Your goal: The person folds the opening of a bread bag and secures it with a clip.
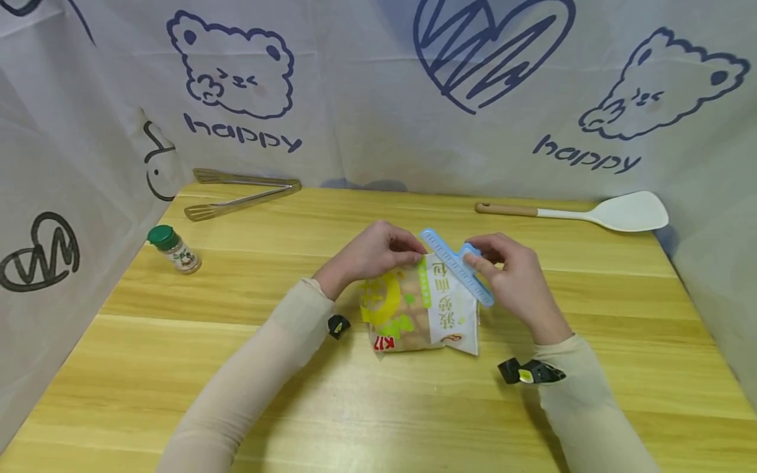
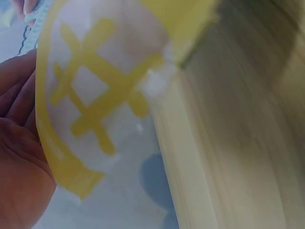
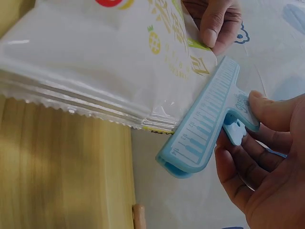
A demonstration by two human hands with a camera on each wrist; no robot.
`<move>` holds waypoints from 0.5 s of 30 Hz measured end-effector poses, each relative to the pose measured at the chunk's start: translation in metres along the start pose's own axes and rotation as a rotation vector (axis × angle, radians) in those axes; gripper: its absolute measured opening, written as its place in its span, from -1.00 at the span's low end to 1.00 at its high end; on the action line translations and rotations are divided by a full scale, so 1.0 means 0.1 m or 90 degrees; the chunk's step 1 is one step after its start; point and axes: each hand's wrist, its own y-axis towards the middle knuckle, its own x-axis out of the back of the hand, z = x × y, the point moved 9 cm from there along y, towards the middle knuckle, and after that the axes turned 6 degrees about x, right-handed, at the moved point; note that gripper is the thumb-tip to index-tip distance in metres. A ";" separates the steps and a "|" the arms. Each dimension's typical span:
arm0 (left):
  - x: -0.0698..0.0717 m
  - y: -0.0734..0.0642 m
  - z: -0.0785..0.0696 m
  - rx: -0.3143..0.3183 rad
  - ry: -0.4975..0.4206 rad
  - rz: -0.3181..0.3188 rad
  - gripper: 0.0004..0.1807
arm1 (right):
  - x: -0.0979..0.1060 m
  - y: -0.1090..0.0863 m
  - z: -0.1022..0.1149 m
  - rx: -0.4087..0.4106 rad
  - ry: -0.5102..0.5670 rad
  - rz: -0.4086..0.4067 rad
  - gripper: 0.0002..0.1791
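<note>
A plastic bread bag [image 1: 408,309] with yellow and green print is held up over the table's middle. My left hand [image 1: 378,253] pinches its upper edge between thumb and fingers. In my right hand [image 1: 514,279] is a light blue bag clip [image 1: 458,266] with piano-key markings, its handles between thumb and fingers. The clip's long bar [image 3: 200,124] lies slantwise across the bag's corner in the right wrist view, beside the crimped end. Yellow print on the bag [image 2: 105,81] fills much of the left wrist view, next to the left palm.
Metal tongs [image 1: 248,192] lie at the back left, with a green-capped seasoning jar [image 1: 174,249] nearer the left edge. A white spatula [image 1: 621,211] with a wooden handle lies at the back right. Printed cloth [image 1: 355,98] hangs behind the wooden table [image 1: 378,407].
</note>
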 end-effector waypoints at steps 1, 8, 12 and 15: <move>0.01 0.00 0.01 0.000 0.007 -0.001 -0.86 | 0.01 0.00 0.00 0.000 -0.003 -0.001 -0.71; 0.10 -0.07 0.21 0.031 0.035 0.000 -0.85 | 0.02 -0.01 -0.02 -0.006 -0.005 -0.006 -0.70; 0.15 -0.13 0.32 0.046 0.039 0.000 -0.85 | 0.01 -0.01 -0.04 -0.007 -0.006 -0.006 -0.71; 0.18 -0.17 0.39 0.051 0.031 -0.001 -0.86 | 0.01 -0.02 -0.06 -0.006 -0.008 -0.006 -0.71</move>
